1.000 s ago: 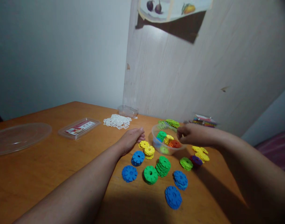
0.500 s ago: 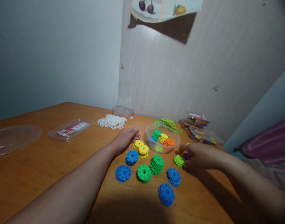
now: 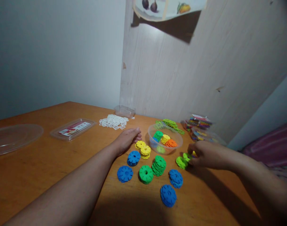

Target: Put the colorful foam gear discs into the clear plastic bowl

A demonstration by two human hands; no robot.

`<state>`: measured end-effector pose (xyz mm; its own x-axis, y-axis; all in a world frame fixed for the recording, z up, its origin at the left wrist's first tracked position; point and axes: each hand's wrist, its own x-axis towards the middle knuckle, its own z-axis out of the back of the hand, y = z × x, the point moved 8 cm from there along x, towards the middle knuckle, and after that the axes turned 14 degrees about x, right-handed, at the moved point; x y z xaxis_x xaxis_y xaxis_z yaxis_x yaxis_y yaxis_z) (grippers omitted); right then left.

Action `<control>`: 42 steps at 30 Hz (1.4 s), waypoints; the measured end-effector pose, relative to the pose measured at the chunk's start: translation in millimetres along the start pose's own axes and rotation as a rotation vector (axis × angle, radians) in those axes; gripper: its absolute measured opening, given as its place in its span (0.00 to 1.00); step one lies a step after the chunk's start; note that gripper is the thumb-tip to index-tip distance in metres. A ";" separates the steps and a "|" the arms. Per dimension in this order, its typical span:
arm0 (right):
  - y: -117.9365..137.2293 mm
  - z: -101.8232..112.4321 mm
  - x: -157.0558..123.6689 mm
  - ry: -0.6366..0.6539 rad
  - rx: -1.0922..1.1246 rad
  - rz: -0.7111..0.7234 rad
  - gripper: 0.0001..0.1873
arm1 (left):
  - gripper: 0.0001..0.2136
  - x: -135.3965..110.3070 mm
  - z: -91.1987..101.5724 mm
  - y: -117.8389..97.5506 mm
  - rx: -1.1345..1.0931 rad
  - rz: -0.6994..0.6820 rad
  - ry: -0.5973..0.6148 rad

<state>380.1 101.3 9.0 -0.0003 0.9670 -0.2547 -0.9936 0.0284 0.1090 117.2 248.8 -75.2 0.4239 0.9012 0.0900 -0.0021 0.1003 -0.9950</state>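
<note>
My right hand (image 3: pixel 201 153) pinches a lime-green notched disc (image 3: pixel 187 157) at its fingertips. A second lime-green disc stack (image 3: pixel 181 162) lies against it on the table; a bit of yellow shows behind my fingers. My left hand (image 3: pixel 128 140) rests on its side on the table, loosely open and holding nothing. Just in front of it are two yellow disc stacks (image 3: pixel 145 151). Closer to me stand green stacks (image 3: pixel 158 165) and several blue stacks (image 3: pixel 168 195). Between my hands, a clear round tub (image 3: pixel 177 147) holds green, yellow, orange, blue and lime discs.
White lattice pieces (image 3: pixel 114 121) lie in a pile beside a clear box (image 3: pixel 124 111). Lids (image 3: pixel 74 128) lie at the left. Lime-green pieces (image 3: pixel 170 123) sit behind the tub, and packed boxes (image 3: pixel 200 121) stand at the back right, near the wall.
My right hand has shifted slightly, and a lime-green disc now shows at its fingertips where a dark purple-red piece was visible. My left hand stays in place.
</note>
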 end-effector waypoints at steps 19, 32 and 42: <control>76.6 44.9 59.2 0.040 -0.025 0.140 0.22 | 0.23 -1.4 -0.6 -2.1 0.015 -0.019 -0.006; 83.9 23.8 80.2 0.175 -0.025 0.163 0.24 | 0.24 4.5 -0.2 4.5 0.040 -0.021 0.013; 66.6 45.2 62.2 0.040 0.007 0.161 0.18 | 0.24 3.1 -0.3 3.6 0.029 -0.029 0.012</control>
<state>319.0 174.8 43.9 -0.1640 0.9483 -0.2718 -0.9795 -0.1240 0.1585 118.8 251.8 -78.5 0.4347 0.8928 0.1182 -0.0157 0.1388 -0.9902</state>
